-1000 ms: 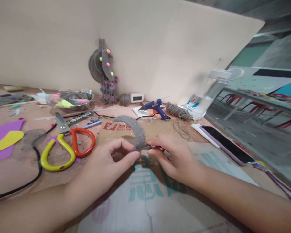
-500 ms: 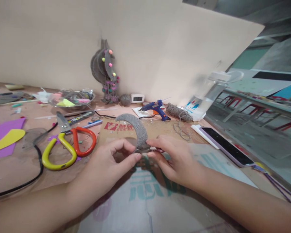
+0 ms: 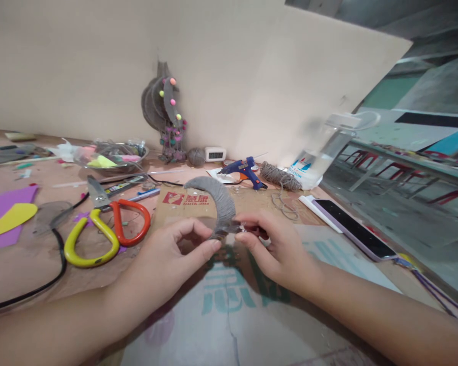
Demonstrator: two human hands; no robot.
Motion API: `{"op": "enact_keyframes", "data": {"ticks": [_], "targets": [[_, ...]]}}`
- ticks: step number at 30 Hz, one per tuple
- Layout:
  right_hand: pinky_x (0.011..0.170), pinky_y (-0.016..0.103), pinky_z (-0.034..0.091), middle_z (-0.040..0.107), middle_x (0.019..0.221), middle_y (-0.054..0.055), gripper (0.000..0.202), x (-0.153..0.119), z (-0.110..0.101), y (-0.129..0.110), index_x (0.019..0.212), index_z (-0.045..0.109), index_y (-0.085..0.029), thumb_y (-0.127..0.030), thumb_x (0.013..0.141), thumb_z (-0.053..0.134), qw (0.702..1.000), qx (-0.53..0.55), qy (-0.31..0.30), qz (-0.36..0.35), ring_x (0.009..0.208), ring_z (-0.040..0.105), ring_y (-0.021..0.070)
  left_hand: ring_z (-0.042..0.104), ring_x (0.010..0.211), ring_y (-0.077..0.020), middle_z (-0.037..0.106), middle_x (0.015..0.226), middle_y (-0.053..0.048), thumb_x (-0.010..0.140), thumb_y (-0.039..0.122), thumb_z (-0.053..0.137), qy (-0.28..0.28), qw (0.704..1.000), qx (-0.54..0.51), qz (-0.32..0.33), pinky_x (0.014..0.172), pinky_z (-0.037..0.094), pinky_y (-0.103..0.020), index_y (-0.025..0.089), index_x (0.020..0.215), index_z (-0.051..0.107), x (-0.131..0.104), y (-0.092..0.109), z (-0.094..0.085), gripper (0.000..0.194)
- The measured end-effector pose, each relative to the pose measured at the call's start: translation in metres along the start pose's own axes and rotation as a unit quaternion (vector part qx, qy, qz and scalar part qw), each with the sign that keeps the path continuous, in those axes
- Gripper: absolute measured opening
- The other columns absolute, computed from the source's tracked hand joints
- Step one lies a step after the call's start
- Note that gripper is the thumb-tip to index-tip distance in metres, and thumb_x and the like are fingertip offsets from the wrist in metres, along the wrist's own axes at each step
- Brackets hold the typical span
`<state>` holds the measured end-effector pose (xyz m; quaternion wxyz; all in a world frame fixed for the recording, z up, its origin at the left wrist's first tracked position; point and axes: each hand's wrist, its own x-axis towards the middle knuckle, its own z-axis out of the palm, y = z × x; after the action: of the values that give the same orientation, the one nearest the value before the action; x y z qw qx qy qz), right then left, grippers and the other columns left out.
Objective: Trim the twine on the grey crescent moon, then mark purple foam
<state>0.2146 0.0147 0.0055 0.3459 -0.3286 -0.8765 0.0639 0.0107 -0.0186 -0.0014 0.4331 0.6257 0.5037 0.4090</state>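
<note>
A grey yarn-wrapped crescent (image 3: 219, 198) stands up over the cardboard (image 3: 244, 203) between both hands. My left hand (image 3: 187, 249) pinches its lower end between thumb and index finger. In my right hand (image 3: 273, 244) is a small dark clip-like object (image 3: 254, 231), held between thumb and fingers, its tip against the crescent's lower end. The fingers hide part of this object, so its exact shape cannot be made out.
Scissors (image 3: 107, 223) with yellow and red handles lie at left, near a black cable (image 3: 63, 254). Behind the cardboard are a blue glue gun (image 3: 246, 170), yarn (image 3: 280, 175) and a bottle (image 3: 326, 147). A phone (image 3: 353, 229) lies at right.
The crescent has shifted slightly right and tilted a little. My right hand has moved slightly right, and more of the dark object shows between its fingers.
</note>
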Motion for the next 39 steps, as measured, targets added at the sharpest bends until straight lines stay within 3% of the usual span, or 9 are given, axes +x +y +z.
{"op": "enact_keyframes", "data": {"ticks": [4, 7, 10, 18, 25, 30, 35, 37, 39], "targets": [[0.054, 0.021, 0.039, 0.056, 0.074, -0.001, 0.019, 0.006, 0.001, -0.004, 0.089, 0.053, -0.018, -0.033, 0.081, 0.062, 0.983, 0.119, 0.043, 0.134, 0.061, 0.050, 0.0107, 0.057, 0.067, -0.0118, 0.061, 0.071, 0.005, 0.079, 0.034, 0.062, 0.000, 1.000, -0.012, -0.003, 0.061, 0.044, -0.022, 0.021, 0.075, 0.059, 0.000, -0.001, 0.000, 0.013], [0.051, 0.021, 0.035, 0.050, 0.064, -0.002, 0.020, 0.014, 0.001, -0.007, 0.075, 0.054, -0.018, -0.035, 0.079, 0.062, 0.953, 0.202, 0.002, 0.227, 0.056, 0.044, 0.0097, 0.056, 0.067, -0.0120, 0.061, 0.072, 0.005, 0.079, 0.035, 0.062, -0.001, 1.000, 0.003, -0.001, 0.061, 0.043, -0.023, 0.021, 0.076, 0.058, -0.001, -0.004, 0.000, 0.015], [0.049, 0.021, 0.030, 0.044, 0.060, -0.004, 0.025, 0.017, 0.002, -0.010, 0.070, 0.054, -0.017, -0.039, 0.079, 0.060, 0.926, 0.272, -0.036, 0.260, 0.053, 0.037, 0.0084, 0.056, 0.066, -0.0123, 0.061, 0.071, 0.004, 0.079, 0.034, 0.062, -0.018, 1.000, 0.007, 0.001, 0.061, 0.043, -0.023, 0.021, 0.074, 0.059, -0.001, -0.004, 0.000, 0.014], [0.049, 0.023, 0.023, 0.032, 0.058, -0.006, 0.035, 0.013, 0.002, -0.013, 0.063, 0.047, -0.018, -0.047, 0.079, 0.058, 0.915, 0.290, -0.053, 0.277, 0.053, 0.028, 0.0084, 0.056, 0.068, -0.0119, 0.061, 0.073, 0.003, 0.083, 0.033, 0.056, -0.034, 0.999, -0.012, 0.010, 0.062, 0.043, -0.022, 0.020, 0.078, 0.061, 0.001, 0.004, -0.001, 0.015], [0.053, 0.024, 0.026, 0.032, 0.062, -0.004, 0.039, 0.013, 0.004, -0.011, 0.063, 0.042, -0.019, -0.050, 0.078, 0.059, 0.891, 0.344, -0.075, 0.286, 0.057, 0.029, 0.0096, 0.057, 0.073, -0.0104, 0.064, 0.077, 0.005, 0.088, 0.032, 0.052, -0.057, 0.997, -0.031, 0.043, 0.068, 0.042, -0.021, 0.023, 0.083, 0.064, 0.001, -0.001, -0.003, 0.015], [0.053, 0.023, 0.027, 0.033, 0.062, -0.005, 0.038, 0.015, 0.003, -0.013, 0.064, 0.045, -0.018, -0.050, 0.077, 0.061, 0.880, 0.375, -0.068, 0.285, 0.057, 0.029, 0.0090, 0.059, 0.080, -0.0135, 0.065, 0.083, 0.002, 0.089, 0.037, 0.050, -0.056, 0.996, -0.064, 0.023, 0.074, 0.045, -0.024, 0.022, 0.088, 0.064, 0.000, -0.001, -0.002, 0.021], [0.053, 0.023, 0.029, 0.035, 0.061, -0.005, 0.034, 0.013, 0.005, -0.011, 0.065, 0.045, -0.018, -0.045, 0.082, 0.057, 0.892, 0.359, -0.068, 0.268, 0.055, 0.031, 0.0084, 0.061, 0.076, -0.0126, 0.068, 0.082, 0.004, 0.084, 0.028, 0.057, -0.044, 0.998, -0.045, 0.016, 0.070, 0.046, -0.022, 0.023, 0.084, 0.064, -0.001, 0.001, -0.001, 0.008], [0.053, 0.022, 0.030, 0.038, 0.062, -0.004, 0.031, 0.011, 0.004, -0.009, 0.067, 0.045, -0.018, -0.043, 0.084, 0.054, 0.914, 0.312, -0.064, 0.253, 0.056, 0.035, 0.0089, 0.060, 0.071, -0.0113, 0.067, 0.078, 0.005, 0.081, 0.025, 0.059, -0.034, 0.999, -0.039, 0.008, 0.066, 0.045, -0.021, 0.023, 0.080, 0.064, -0.001, 0.001, 0.000, 0.005], [0.053, 0.022, 0.032, 0.042, 0.064, -0.004, 0.026, 0.007, 0.002, -0.007, 0.073, 0.048, -0.019, -0.041, 0.085, 0.055, 0.953, 0.227, -0.040, 0.195, 0.057, 0.039, 0.0096, 0.059, 0.069, -0.0111, 0.066, 0.075, 0.005, 0.081, 0.027, 0.059, -0.021, 0.999, -0.040, -0.007, 0.064, 0.044, -0.021, 0.023, 0.078, 0.063, 0.000, 0.001, 0.000, 0.007]]}}
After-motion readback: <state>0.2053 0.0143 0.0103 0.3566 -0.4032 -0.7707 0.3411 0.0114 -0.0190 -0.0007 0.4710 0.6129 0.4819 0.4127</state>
